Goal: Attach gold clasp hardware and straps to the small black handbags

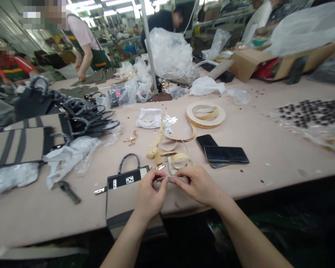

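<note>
My left hand [150, 191] and my right hand [198, 184] pinch a thin pale strip [170, 179] between their fingertips, just above the table. Its material is hard to tell. Under my left wrist lies a small black-and-beige handbag [123, 197] with a dark loop handle, its lower part hanging over the table's near edge. A metal clasp [99, 191] sticks out from the bag's left side. Loose cream tape strips [162, 149] curl just beyond my hands, and a small metal fitting [159, 167] lies beside them.
Two black smartphones [226, 154] overlap right of the strips, behind them a cream tape roll [206, 114]. Finished handbags [25, 145] pile up at left, near a dark tool [69, 191]. Dark studs [307, 119] lie on plastic at right. Co-workers [85, 44] stand beyond the cluttered table.
</note>
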The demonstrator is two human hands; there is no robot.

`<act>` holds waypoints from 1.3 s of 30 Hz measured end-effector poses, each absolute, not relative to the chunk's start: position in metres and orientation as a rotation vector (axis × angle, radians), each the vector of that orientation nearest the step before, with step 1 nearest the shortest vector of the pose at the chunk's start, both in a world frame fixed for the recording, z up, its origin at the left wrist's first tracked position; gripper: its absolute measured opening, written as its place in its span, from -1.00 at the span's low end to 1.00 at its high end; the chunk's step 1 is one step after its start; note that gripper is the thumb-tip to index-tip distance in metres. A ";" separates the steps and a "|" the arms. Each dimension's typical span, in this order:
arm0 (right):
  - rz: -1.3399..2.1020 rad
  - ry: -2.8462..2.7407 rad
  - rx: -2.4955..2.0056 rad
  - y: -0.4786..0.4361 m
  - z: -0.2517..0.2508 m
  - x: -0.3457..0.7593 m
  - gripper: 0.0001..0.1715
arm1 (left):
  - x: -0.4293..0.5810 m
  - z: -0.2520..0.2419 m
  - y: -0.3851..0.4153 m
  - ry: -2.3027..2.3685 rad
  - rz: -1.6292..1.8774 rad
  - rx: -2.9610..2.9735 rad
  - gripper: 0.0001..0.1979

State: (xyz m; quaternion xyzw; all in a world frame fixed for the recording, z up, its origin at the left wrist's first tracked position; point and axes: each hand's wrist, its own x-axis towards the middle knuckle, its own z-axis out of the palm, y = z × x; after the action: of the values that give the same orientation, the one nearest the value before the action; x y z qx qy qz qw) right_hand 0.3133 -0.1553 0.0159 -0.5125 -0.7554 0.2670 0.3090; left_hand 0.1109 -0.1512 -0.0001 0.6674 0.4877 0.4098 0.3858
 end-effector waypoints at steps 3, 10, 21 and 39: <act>0.666 -2.051 -1.385 -0.154 0.013 0.311 -0.55 | 0.106 -0.005 -0.159 1.297 1.067 1.531 -0.87; 0.735 -2.152 -1.382 -0.139 0.031 0.261 -0.87 | 0.060 -0.007 -0.171 1.470 1.135 1.335 -0.73; 0.658 -2.410 -1.639 -0.085 0.018 0.159 -0.70 | -0.008 -0.019 -0.133 1.887 0.938 1.403 -0.87; 0.634 -2.510 -1.797 -0.074 0.019 0.146 -0.68 | -0.038 -0.010 -0.114 1.801 0.651 2.011 -0.95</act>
State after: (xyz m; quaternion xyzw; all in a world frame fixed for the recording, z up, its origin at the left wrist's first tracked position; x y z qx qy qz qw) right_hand 0.1457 -0.0736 0.0190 -0.5702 -0.7965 0.2012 -0.0051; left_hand -0.0384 -0.1143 -0.0103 0.7122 0.6378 0.2304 0.1814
